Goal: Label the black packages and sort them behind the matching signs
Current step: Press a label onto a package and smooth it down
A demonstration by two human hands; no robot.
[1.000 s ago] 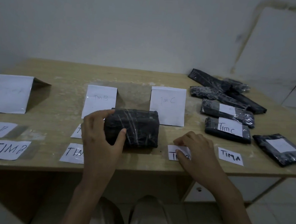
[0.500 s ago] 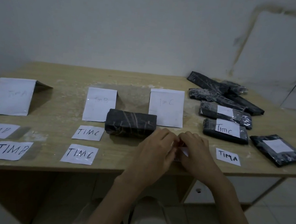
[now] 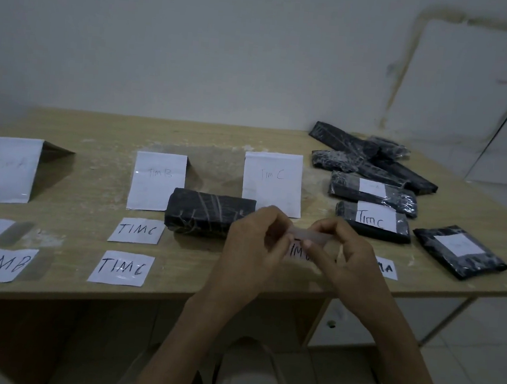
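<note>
Bare wood lies open along the bench (image 3: 90,133) back, behind three standing signs (image 3: 157,181), while loose labels (image 3: 121,268) crowd its front edge and a package heap (image 3: 372,169) fills the right side. Over that front edge the left hand (image 3: 250,247) and right hand (image 3: 345,253) both pinch one label (image 3: 296,251), its writing mostly hidden by fingers. One package (image 3: 210,214) lies flat just left of them, before the middle and right signs.
</note>
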